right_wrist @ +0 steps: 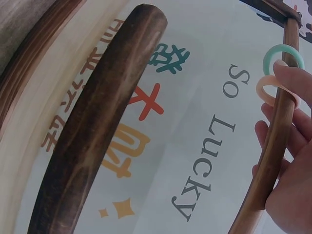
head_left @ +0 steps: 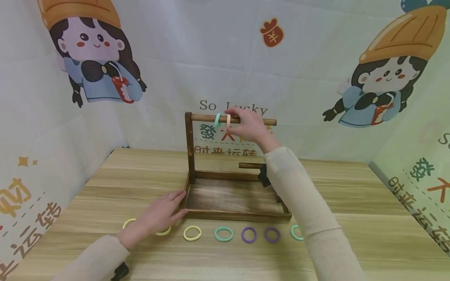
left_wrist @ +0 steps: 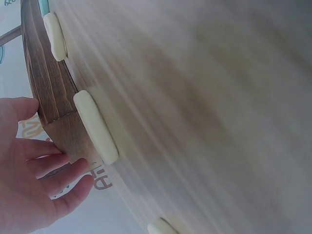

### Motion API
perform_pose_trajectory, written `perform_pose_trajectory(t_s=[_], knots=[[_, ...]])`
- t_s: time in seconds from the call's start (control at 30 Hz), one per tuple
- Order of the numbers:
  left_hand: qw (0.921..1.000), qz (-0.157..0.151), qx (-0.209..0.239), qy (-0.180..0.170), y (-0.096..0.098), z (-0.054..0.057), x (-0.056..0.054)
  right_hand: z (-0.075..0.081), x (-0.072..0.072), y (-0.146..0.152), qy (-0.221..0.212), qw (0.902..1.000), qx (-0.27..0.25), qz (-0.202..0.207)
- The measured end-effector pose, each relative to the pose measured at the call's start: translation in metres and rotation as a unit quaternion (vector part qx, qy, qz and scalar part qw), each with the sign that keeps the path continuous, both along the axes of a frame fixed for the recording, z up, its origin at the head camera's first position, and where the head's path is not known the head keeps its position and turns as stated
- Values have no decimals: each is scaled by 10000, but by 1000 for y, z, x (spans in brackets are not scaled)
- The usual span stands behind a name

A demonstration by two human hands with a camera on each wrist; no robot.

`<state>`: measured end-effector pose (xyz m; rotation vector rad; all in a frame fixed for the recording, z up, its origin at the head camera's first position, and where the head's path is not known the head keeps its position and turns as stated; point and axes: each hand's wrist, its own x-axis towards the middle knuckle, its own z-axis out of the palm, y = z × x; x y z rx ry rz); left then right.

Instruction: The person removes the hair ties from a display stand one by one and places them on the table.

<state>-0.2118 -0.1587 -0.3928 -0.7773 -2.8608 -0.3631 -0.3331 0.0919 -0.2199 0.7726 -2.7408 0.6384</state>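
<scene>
A dark wooden stand has a tray base (head_left: 239,216), a tall post on its left and an upper bar (head_left: 267,121). My right hand (head_left: 249,124) pinches a peach ring (head_left: 228,121) that is around the upper bar. Just left of it a mint green ring (head_left: 217,121) hangs on the same bar; in the right wrist view the peach ring (right_wrist: 265,90) and green ring (right_wrist: 267,61) are close together. My left hand (head_left: 159,214) touches the tray's front left corner, its fingers fairly straight. Beside that corner lies a yellow ring (left_wrist: 96,127).
Along the table in front of the tray lie a yellow ring (head_left: 192,239), a green ring (head_left: 223,239), purple rings (head_left: 249,240) and another green ring (head_left: 295,236), partly behind my right sleeve. A shorter lower bar (head_left: 250,165) juts leftward. Printed cloth (head_left: 168,70) hangs behind.
</scene>
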Motion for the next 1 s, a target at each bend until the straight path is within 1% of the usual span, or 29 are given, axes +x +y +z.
perform_pose_trajectory(t_s=[0.1, 0.3, 0.57, 1.0], knots=[[10000, -3, -8, 1, 0, 1, 0, -1, 0, 0, 67, 10000, 29, -45], [10000, -2, 24, 38, 0, 2, 1, -3, -1, 1, 230, 9996, -124, 49], [10000, -21, 22, 84, 0, 1, 0, -4, -2, 15, 47, 9966, -772, 298], [10000, -10, -18, 5, 1, 0, 0, -6, -1, 44, 69, 9917, -1243, 331]])
